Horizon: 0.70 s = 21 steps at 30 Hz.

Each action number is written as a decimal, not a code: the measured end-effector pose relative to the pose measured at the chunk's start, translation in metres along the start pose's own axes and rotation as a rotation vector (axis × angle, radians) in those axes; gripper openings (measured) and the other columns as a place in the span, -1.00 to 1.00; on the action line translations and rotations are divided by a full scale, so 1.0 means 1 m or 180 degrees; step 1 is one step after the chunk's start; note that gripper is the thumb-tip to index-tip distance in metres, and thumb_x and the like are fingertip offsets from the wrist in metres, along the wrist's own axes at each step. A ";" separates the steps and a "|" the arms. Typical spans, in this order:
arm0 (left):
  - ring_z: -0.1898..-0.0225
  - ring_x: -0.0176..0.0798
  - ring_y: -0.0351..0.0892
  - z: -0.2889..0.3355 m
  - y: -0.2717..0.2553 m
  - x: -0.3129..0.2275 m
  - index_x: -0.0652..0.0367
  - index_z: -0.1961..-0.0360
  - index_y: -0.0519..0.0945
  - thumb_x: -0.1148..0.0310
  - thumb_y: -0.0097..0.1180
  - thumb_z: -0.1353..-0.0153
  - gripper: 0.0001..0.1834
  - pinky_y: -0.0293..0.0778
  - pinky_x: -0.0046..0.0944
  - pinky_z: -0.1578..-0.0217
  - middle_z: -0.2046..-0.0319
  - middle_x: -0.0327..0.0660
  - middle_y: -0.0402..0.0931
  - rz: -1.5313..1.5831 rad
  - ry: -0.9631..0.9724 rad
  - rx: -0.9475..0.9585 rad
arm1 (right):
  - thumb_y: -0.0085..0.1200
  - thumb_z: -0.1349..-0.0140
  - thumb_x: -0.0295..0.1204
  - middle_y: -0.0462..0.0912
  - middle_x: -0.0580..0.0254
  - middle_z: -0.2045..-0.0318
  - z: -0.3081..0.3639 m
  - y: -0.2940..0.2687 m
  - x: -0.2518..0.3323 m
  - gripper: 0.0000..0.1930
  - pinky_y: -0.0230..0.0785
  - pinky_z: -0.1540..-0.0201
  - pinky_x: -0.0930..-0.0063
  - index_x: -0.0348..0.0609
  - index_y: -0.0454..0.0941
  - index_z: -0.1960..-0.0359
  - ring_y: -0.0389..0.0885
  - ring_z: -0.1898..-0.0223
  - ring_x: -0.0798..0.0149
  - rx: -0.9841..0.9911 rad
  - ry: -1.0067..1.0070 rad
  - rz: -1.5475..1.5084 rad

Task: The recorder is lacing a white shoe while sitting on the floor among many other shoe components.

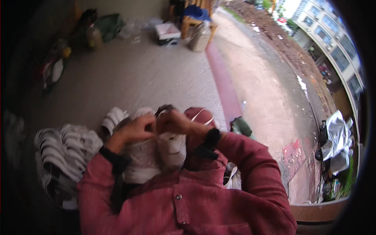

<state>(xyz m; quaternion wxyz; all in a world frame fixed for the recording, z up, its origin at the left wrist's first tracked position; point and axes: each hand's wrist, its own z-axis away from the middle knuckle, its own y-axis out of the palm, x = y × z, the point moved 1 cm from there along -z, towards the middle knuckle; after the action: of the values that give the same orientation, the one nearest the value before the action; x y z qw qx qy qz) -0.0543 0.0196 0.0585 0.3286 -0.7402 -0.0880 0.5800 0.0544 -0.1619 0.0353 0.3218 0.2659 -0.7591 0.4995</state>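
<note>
Both hands meet above my lap, fingers curled inward. My left hand is closed in a pinch; whatever sits between its fingertips is too small and blurred to name. Just right of it, my right hand is closed too, its grip hidden behind the knuckles. Beneath the right hand a white shoe rests on my lap, its upper part covered. Something dark shows beyond the right fingers. A pale lacy cloth covers my left thigh. Over my right knee runs a thin white cord.
White striped shoe pieces are stacked at my left, with another striped piece near my left knee. Ahead on the floor stand a white box, a large clear jug and a wooden chair. Silver sheeting lies far right.
</note>
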 end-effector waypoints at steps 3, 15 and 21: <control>0.28 -0.37 0.42 0.000 -0.006 -0.008 0.14 0.35 0.50 0.38 0.37 0.05 -0.72 0.38 -0.35 0.22 0.37 -0.32 0.39 0.0332 -0.0161 0.0065 | 0.18 0.04 -0.57 0.66 0.21 0.34 0.012 -0.047 0.013 -0.77 0.45 0.17 0.45 -0.19 0.66 0.27 0.60 0.29 0.22 -0.0450 0.1081 -0.0830; 0.30 -0.39 0.38 -0.012 0.029 -0.036 0.15 0.40 0.62 0.25 0.43 0.06 -0.72 0.37 -0.38 0.26 0.28 -0.32 0.31 0.0002 -0.0807 -0.0338 | -0.19 -0.44 -0.39 0.62 0.19 0.31 0.019 -0.065 0.031 -0.84 0.47 0.42 0.53 -0.19 0.40 0.23 0.57 0.47 0.37 -0.1677 0.1759 -0.4090; 0.20 -0.38 0.33 -0.014 0.029 -0.032 0.18 0.49 0.63 0.28 0.42 0.02 -0.77 0.28 -0.43 0.21 0.28 -0.32 0.28 0.0443 -0.0874 -0.0439 | -0.16 -0.32 -0.54 0.25 0.44 0.67 0.050 -0.135 -0.052 -0.79 0.11 0.59 0.61 -0.12 0.33 0.53 0.16 0.67 0.48 -0.2347 0.1210 -0.5042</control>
<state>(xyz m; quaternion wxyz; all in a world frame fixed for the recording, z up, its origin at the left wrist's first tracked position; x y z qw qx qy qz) -0.0581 -0.0240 0.0686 0.2210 -0.6790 -0.1202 0.6897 0.1753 -0.2530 0.0609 0.7578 0.5045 -0.3990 -0.1094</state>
